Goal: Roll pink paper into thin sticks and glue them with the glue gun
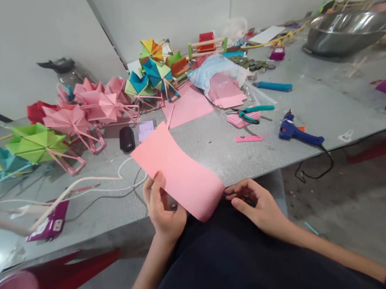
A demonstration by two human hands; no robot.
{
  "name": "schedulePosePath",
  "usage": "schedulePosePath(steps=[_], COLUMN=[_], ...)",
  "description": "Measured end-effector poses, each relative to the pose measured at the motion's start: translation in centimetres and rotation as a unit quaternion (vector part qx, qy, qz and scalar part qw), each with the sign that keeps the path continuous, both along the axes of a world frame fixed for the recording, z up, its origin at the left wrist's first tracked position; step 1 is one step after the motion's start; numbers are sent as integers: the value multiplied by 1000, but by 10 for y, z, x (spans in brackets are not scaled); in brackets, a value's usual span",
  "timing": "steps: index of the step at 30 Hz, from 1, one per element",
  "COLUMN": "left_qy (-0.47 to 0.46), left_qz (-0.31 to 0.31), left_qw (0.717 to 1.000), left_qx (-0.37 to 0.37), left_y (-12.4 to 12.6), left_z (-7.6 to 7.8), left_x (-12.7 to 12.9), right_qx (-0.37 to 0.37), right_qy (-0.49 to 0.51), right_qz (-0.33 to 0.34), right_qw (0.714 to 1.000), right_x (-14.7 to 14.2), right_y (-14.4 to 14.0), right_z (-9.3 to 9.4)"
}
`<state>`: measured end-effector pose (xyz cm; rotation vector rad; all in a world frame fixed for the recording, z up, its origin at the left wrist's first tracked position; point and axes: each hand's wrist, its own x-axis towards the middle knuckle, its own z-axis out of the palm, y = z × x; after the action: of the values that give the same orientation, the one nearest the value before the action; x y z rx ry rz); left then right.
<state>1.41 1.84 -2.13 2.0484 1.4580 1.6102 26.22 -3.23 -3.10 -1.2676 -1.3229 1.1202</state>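
Note:
A pink paper sheet (174, 166) curves up from my lap over the near edge of the grey table (215, 146). My left hand (162, 211) pinches the sheet's left edge with thumb on top. At the sheet's lower right end, my right hand (255, 202) grips the folded-over edge with curled fingers. Both hands sit just below the table edge, above my dark clothing.
Folded paper pinwheels in pink (77, 115), green (36, 142) and mixed colours (154, 71) line the table's back. Pink sheets (187, 107), pliers (253, 112), a blue glue gun (295, 132), a cutter (274, 86), white cables (87, 185) and a metal bowl (349, 31) lie around.

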Motion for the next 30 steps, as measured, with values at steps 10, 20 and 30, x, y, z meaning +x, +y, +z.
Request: schedulePosePath(steps=[10, 20, 30], left_qy=[-124, -139, 225], left_qz=[2, 16, 91], left_qw=[992, 985, 949], left_qx=[17, 103, 203], left_y=[-25, 1, 18], left_z=[7, 15, 11], left_x=[12, 15, -30], right_qx=[104, 3, -90], right_qy=[-57, 18, -83], right_qz=[34, 75, 154], right_qw=[992, 997, 980], right_x=[-3, -11, 38], right_y=[7, 21, 86], right_z=[47, 57, 65])
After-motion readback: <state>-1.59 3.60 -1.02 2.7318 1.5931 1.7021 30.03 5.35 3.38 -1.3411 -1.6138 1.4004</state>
